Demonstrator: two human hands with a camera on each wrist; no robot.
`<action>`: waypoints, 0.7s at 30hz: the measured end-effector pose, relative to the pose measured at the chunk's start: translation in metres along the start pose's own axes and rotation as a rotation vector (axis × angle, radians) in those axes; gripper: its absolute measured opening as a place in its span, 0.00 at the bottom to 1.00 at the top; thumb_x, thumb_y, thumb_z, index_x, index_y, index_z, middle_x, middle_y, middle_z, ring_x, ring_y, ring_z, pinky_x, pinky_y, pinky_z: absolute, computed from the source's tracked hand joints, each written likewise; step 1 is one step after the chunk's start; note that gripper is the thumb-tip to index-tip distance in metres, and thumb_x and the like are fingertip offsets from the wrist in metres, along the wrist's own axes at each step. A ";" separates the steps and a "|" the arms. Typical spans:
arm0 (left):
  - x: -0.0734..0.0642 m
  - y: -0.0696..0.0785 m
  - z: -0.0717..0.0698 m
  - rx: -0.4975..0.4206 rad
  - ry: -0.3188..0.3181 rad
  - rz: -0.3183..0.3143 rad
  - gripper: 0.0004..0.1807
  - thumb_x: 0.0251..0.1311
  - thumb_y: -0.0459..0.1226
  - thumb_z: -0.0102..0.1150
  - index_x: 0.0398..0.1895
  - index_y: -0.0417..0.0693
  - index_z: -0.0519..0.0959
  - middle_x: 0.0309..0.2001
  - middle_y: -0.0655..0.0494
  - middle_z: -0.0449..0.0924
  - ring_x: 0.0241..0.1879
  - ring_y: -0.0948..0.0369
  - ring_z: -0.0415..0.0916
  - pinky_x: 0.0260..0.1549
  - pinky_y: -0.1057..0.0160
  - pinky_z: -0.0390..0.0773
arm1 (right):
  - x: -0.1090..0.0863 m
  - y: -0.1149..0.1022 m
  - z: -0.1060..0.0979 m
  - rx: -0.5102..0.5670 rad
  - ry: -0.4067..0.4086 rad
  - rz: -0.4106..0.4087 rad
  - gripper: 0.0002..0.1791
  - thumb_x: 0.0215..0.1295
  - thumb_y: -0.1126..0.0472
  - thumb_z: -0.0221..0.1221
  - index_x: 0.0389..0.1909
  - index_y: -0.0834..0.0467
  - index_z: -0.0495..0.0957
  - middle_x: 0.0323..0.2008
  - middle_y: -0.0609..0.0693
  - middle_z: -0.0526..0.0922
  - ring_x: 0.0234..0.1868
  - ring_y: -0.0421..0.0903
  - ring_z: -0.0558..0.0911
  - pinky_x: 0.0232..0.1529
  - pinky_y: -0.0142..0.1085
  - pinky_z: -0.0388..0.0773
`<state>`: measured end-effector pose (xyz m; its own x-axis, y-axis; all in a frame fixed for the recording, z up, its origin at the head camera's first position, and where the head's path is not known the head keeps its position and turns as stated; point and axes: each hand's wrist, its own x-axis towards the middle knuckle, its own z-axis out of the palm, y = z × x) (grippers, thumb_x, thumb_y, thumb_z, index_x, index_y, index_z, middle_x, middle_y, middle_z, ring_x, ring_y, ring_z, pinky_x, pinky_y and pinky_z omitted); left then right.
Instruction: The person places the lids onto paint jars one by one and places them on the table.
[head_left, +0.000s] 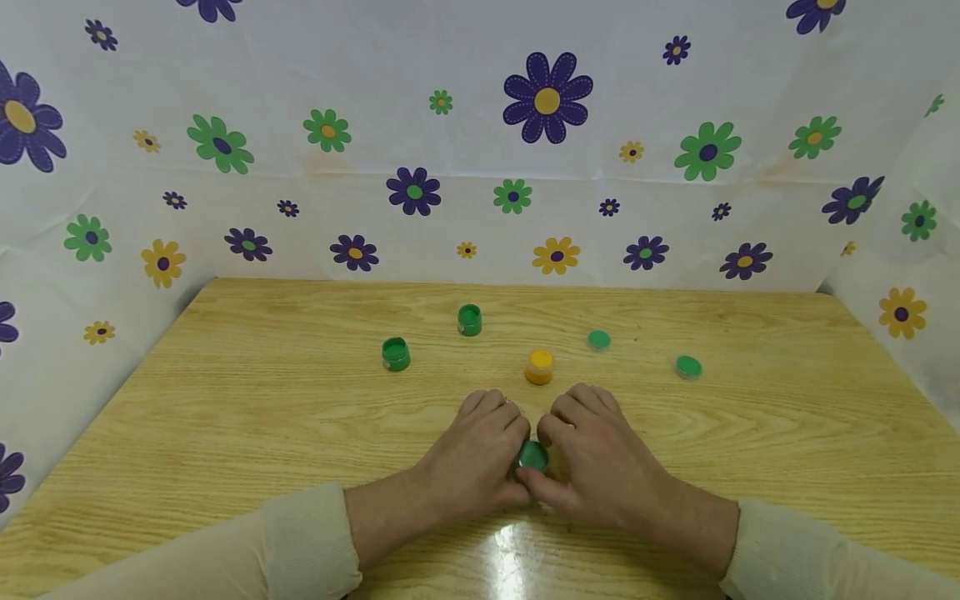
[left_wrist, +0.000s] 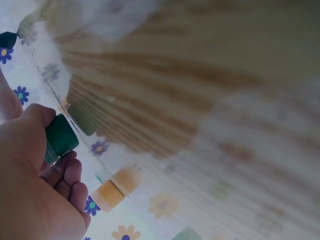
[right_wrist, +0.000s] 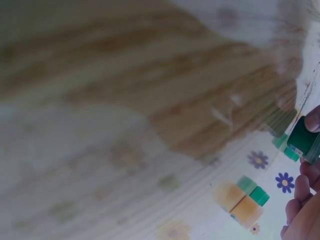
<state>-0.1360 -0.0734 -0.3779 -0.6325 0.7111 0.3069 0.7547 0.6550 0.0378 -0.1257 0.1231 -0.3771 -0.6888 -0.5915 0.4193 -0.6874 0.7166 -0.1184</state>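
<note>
Low over the near part of the table, both hands hold a small green paint jar [head_left: 533,457] between them. The left hand [head_left: 480,446] grips its left side, thumb and curled fingers around it in the left wrist view, where the jar [left_wrist: 62,136] shows its dark green wall. From the right, the right hand [head_left: 603,458] pinches the same jar [right_wrist: 302,137], its thumb against the wall and its other fingers bent. Just beyond the hands stands a yellow-orange paint jar [head_left: 539,367] with its lid on.
Two green jars without lids, one nearer [head_left: 396,355] and one farther [head_left: 469,321], stand to the left at the back. Two round green lids, one left [head_left: 599,340] and one right [head_left: 688,367], lie on the wooden table [head_left: 262,400]. A flowered cloth [head_left: 465,150] hangs behind.
</note>
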 end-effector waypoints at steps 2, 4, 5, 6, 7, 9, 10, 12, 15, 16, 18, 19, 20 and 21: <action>0.000 0.000 0.000 0.003 0.002 0.004 0.21 0.49 0.56 0.71 0.30 0.51 0.77 0.33 0.62 0.77 0.38 0.62 0.66 0.46 0.63 0.67 | 0.000 0.000 0.000 -0.003 -0.003 0.004 0.18 0.57 0.40 0.64 0.30 0.50 0.77 0.31 0.40 0.73 0.41 0.42 0.69 0.53 0.42 0.69; 0.000 0.000 0.000 0.008 0.001 0.005 0.20 0.49 0.56 0.70 0.30 0.52 0.77 0.32 0.62 0.77 0.38 0.62 0.66 0.46 0.63 0.67 | 0.000 0.000 0.000 -0.004 -0.007 0.006 0.18 0.57 0.39 0.64 0.29 0.50 0.77 0.31 0.40 0.73 0.40 0.42 0.69 0.53 0.42 0.69; 0.000 0.000 0.000 0.008 0.001 0.004 0.20 0.48 0.56 0.70 0.30 0.52 0.77 0.32 0.62 0.76 0.38 0.62 0.65 0.46 0.63 0.67 | 0.000 0.000 0.000 -0.005 -0.010 0.006 0.18 0.57 0.39 0.64 0.29 0.49 0.76 0.31 0.41 0.74 0.40 0.42 0.70 0.54 0.42 0.69; 0.000 0.000 0.000 0.006 0.002 0.004 0.20 0.48 0.56 0.70 0.29 0.52 0.77 0.32 0.63 0.76 0.37 0.62 0.65 0.46 0.63 0.67 | 0.000 0.000 -0.001 -0.005 -0.013 0.006 0.18 0.56 0.39 0.64 0.30 0.49 0.76 0.32 0.41 0.74 0.41 0.41 0.70 0.54 0.42 0.69; -0.001 0.000 0.000 0.004 0.003 0.004 0.20 0.48 0.56 0.70 0.29 0.52 0.77 0.32 0.63 0.76 0.37 0.62 0.65 0.47 0.63 0.67 | 0.000 -0.001 -0.001 -0.004 -0.016 0.005 0.18 0.56 0.39 0.64 0.30 0.49 0.76 0.32 0.41 0.75 0.41 0.41 0.70 0.55 0.42 0.69; -0.001 0.000 0.000 -0.001 0.008 0.002 0.21 0.48 0.56 0.71 0.30 0.52 0.77 0.32 0.63 0.76 0.37 0.62 0.65 0.47 0.63 0.67 | 0.000 -0.001 -0.001 0.002 -0.018 0.002 0.18 0.55 0.39 0.64 0.32 0.49 0.76 0.34 0.41 0.76 0.42 0.42 0.70 0.55 0.43 0.69; -0.001 0.000 0.000 -0.004 0.011 0.003 0.21 0.48 0.56 0.71 0.31 0.51 0.78 0.32 0.63 0.76 0.37 0.62 0.65 0.47 0.63 0.67 | 0.000 -0.001 -0.001 0.004 -0.020 -0.002 0.18 0.55 0.39 0.64 0.33 0.49 0.77 0.34 0.42 0.76 0.42 0.42 0.70 0.55 0.43 0.68; -0.001 0.000 0.001 -0.014 0.016 0.002 0.22 0.48 0.57 0.71 0.33 0.51 0.79 0.33 0.63 0.77 0.37 0.62 0.65 0.47 0.63 0.67 | 0.000 -0.002 -0.001 0.012 -0.021 -0.007 0.17 0.55 0.40 0.64 0.36 0.49 0.77 0.35 0.42 0.76 0.42 0.42 0.70 0.54 0.43 0.68; -0.002 0.000 0.001 -0.024 0.016 0.001 0.23 0.48 0.57 0.72 0.36 0.51 0.80 0.34 0.63 0.78 0.38 0.62 0.66 0.47 0.63 0.67 | 0.000 -0.002 -0.002 0.016 -0.024 -0.012 0.17 0.55 0.42 0.63 0.37 0.49 0.77 0.35 0.41 0.75 0.42 0.41 0.69 0.54 0.43 0.68; -0.002 0.000 0.001 -0.028 0.015 0.000 0.23 0.48 0.57 0.72 0.36 0.50 0.80 0.34 0.63 0.78 0.38 0.62 0.66 0.47 0.63 0.67 | 0.000 -0.002 -0.002 0.017 -0.027 -0.010 0.17 0.55 0.42 0.63 0.37 0.49 0.77 0.35 0.40 0.75 0.42 0.41 0.68 0.54 0.43 0.68; -0.002 0.000 0.001 -0.034 0.015 0.000 0.23 0.49 0.57 0.72 0.37 0.51 0.80 0.35 0.63 0.78 0.38 0.62 0.66 0.47 0.63 0.67 | 0.000 -0.002 -0.002 0.022 -0.032 -0.005 0.16 0.54 0.43 0.63 0.37 0.49 0.78 0.35 0.40 0.75 0.42 0.40 0.68 0.54 0.43 0.67; -0.002 0.000 0.001 -0.035 0.016 0.000 0.24 0.49 0.57 0.72 0.38 0.51 0.80 0.35 0.63 0.78 0.39 0.63 0.66 0.47 0.63 0.67 | 0.000 -0.002 -0.001 0.024 -0.034 -0.004 0.16 0.53 0.44 0.63 0.37 0.50 0.78 0.35 0.40 0.74 0.42 0.40 0.67 0.54 0.43 0.67; -0.002 0.000 0.000 -0.037 0.017 0.000 0.24 0.49 0.57 0.72 0.38 0.51 0.80 0.35 0.63 0.78 0.39 0.63 0.66 0.47 0.63 0.67 | 0.000 -0.002 -0.001 0.024 -0.035 -0.002 0.16 0.53 0.44 0.64 0.37 0.50 0.78 0.35 0.39 0.74 0.41 0.40 0.67 0.53 0.43 0.67; -0.002 0.000 0.000 -0.039 0.020 0.001 0.24 0.49 0.57 0.71 0.39 0.51 0.80 0.35 0.63 0.78 0.39 0.63 0.67 0.48 0.63 0.67 | 0.000 -0.002 -0.001 0.023 -0.036 -0.003 0.16 0.53 0.44 0.63 0.37 0.50 0.78 0.35 0.39 0.74 0.41 0.40 0.67 0.53 0.43 0.67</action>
<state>-0.1350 -0.0750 -0.3788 -0.6287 0.7063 0.3254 0.7617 0.6436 0.0747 -0.1241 0.1224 -0.3760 -0.6943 -0.6066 0.3873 -0.6941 0.7065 -0.1379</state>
